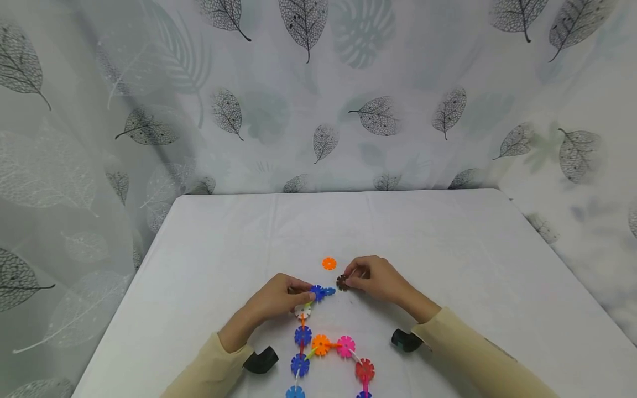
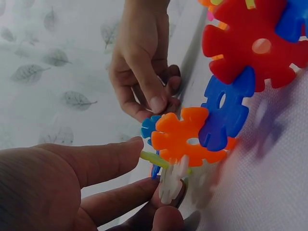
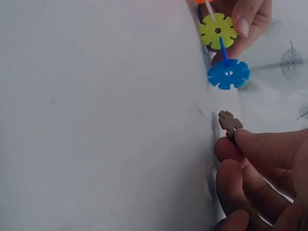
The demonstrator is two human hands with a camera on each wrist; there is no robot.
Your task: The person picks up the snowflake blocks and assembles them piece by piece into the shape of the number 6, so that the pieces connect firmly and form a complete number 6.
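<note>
My left hand (image 1: 276, 299) pinches the upper end of a chain of notched plastic discs, near a blue disc (image 1: 317, 293). In the right wrist view, a yellow-green disc (image 3: 208, 34) sits by that hand's thumb, and a dark blue disc seen edge-on links it to a light blue disc (image 3: 219, 77) at the chain's tip. My right hand (image 1: 379, 279) holds a brown notched disc (image 3: 228, 120) between thumb and forefinger, a short gap away from the light blue one. A white disc (image 2: 169, 185) lies close to the left fingers in the left wrist view.
An orange disc (image 1: 329, 263) lies loose beyond the hands. Toward the near edge, the chain bends through an orange disc (image 1: 320, 345), a pink disc (image 1: 345, 346) and a red disc (image 1: 365, 371). White cloth covers the table (image 1: 448, 237); a leaf-print curtain (image 1: 278, 83) hangs behind.
</note>
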